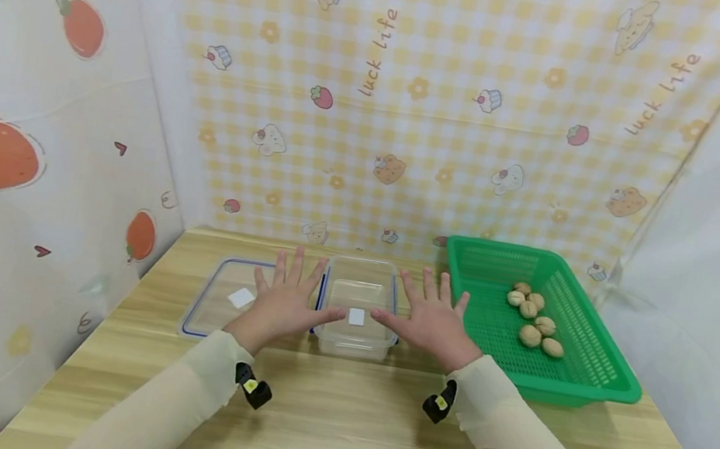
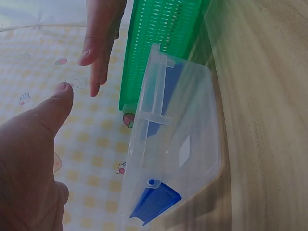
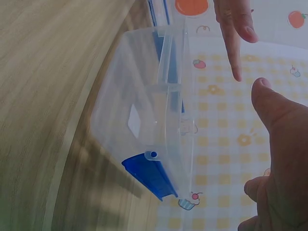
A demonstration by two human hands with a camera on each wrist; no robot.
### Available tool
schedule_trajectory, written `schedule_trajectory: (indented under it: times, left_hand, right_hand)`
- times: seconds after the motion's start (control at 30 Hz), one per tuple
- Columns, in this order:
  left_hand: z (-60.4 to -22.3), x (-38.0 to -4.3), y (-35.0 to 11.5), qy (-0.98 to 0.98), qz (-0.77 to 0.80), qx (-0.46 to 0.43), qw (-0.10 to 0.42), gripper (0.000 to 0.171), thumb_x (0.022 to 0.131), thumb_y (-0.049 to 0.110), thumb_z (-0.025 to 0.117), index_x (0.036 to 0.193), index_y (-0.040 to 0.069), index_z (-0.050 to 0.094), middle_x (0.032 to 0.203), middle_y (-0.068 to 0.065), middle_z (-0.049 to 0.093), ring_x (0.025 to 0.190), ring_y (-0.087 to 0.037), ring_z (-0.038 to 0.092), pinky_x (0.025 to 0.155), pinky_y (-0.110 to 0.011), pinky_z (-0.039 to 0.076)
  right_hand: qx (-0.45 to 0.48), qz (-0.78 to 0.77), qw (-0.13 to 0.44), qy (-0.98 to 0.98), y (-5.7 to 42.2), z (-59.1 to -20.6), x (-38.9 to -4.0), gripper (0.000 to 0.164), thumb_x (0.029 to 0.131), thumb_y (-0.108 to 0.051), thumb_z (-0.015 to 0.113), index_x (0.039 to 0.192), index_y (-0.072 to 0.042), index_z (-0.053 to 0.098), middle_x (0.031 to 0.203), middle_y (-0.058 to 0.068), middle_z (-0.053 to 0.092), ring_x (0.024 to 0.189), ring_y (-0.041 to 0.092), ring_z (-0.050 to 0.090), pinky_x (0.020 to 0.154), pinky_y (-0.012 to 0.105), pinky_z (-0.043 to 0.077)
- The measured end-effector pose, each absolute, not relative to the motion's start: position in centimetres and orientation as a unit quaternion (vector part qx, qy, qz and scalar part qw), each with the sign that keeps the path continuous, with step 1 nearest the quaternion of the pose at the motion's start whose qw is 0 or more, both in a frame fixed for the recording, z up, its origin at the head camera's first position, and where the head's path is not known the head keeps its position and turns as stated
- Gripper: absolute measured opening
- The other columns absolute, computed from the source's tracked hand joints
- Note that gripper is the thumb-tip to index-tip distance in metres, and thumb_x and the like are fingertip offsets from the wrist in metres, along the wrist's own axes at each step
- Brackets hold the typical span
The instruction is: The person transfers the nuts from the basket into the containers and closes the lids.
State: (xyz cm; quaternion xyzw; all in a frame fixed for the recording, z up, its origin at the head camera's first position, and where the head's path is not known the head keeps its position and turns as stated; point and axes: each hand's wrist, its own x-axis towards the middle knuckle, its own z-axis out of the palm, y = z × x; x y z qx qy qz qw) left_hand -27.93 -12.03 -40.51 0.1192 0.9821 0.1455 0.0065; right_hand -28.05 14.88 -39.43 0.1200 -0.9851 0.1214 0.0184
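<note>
Both hands hover with fingers spread, one at each side of a clear plastic food container (image 1: 353, 345) that has blue side clips and a small white label. The left hand (image 1: 285, 305) is above the gap between the container and its flat clear lid (image 1: 215, 311), which has a blue seal. Between the container and a green basket (image 1: 588, 392) is the right hand (image 1: 434, 324). Neither hand holds anything. In the left wrist view the container (image 2: 192, 125) stands upright on the table with a blue clip (image 2: 156, 202) hanging out; the right wrist view shows another clip (image 3: 150, 174).
Several walnuts (image 1: 530, 335) lie inside the green basket at the right. The wooden table (image 1: 327, 431) ends at a yellow checked cloth (image 1: 398, 207) behind, with printed sheeting (image 1: 52, 207) on the left and plain white sheeting (image 1: 713, 272) on the right.
</note>
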Motion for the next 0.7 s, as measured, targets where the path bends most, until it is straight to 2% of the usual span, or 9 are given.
schedule_trajectory:
  times: [0.17, 0.3, 0.43, 0.53, 0.7]
  left_hand:
    - [-40.8, -27.9, -11.8, 0.982, 0.141, 0.124, 0.011, 0.107, 0.084, 0.087, 0.043, 0.164, 0.026, 0.004, 0.166, -0.018, -0.017, 0.148, -0.047, -0.023, 0.106, -0.081, -0.012]
    - [-41.3, -27.9, -11.7, 0.98, 0.15, 0.131, 0.011, 0.112, 0.081, 0.09, 0.041, 0.164, 0.026, 0.0, 0.166, -0.017, -0.017, 0.149, -0.044, -0.021, 0.11, -0.077, -0.009]
    - [-42.4, -27.9, -11.6, 0.976, 0.163, 0.146, 0.006, 0.115, 0.081, 0.09, 0.043, 0.163, 0.025, -0.004, 0.167, -0.015, -0.015, 0.152, -0.041, -0.015, 0.115, -0.072, -0.006]
    - [-43.3, -27.9, -11.5, 0.972, 0.172, 0.161, -0.004, 0.115, 0.083, 0.085, 0.048, 0.164, 0.02, -0.001, 0.168, -0.015, -0.01, 0.153, -0.04, -0.009, 0.117, -0.07, -0.003]
    - [-44.7, -28.0, -11.2, 0.97, 0.168, 0.173, -0.011, 0.112, 0.087, 0.082, 0.047, 0.164, 0.014, 0.004, 0.169, -0.012, -0.006, 0.155, -0.037, -0.003, 0.119, -0.067, 0.003]
  right_hand:
    - [0.116, 0.119, 0.011, -0.986, 15.1, -39.4, -28.4, 0.105, 0.084, -0.089, 0.039, 0.164, -0.028, 0.013, 0.169, 0.018, 0.0, 0.151, 0.049, -0.008, 0.108, 0.081, -0.006]
    - [0.124, 0.152, 0.01, -0.98, 15.8, -37.8, -29.1, 0.107, 0.084, -0.088, 0.041, 0.164, -0.023, 0.013, 0.168, 0.021, 0.004, 0.151, 0.05, -0.005, 0.109, 0.081, 0.0]
    - [0.134, 0.252, 0.017, -0.958, 17.6, -34.8, -30.8, 0.105, 0.089, -0.079, 0.05, 0.164, -0.016, 0.013, 0.167, 0.021, 0.016, 0.152, 0.046, 0.011, 0.116, 0.071, 0.015]
    - [0.119, 0.314, 0.036, -0.941, 19.6, -32.7, -32.4, 0.103, 0.09, -0.075, 0.053, 0.164, -0.015, 0.014, 0.165, 0.018, 0.024, 0.15, 0.044, 0.022, 0.116, 0.065, 0.024]
    - [0.081, 0.381, 0.081, -0.918, 23.7, -31.9, -35.1, 0.101, 0.089, -0.076, 0.052, 0.163, -0.017, 0.018, 0.165, 0.014, 0.028, 0.147, 0.042, 0.029, 0.113, 0.064, 0.031]
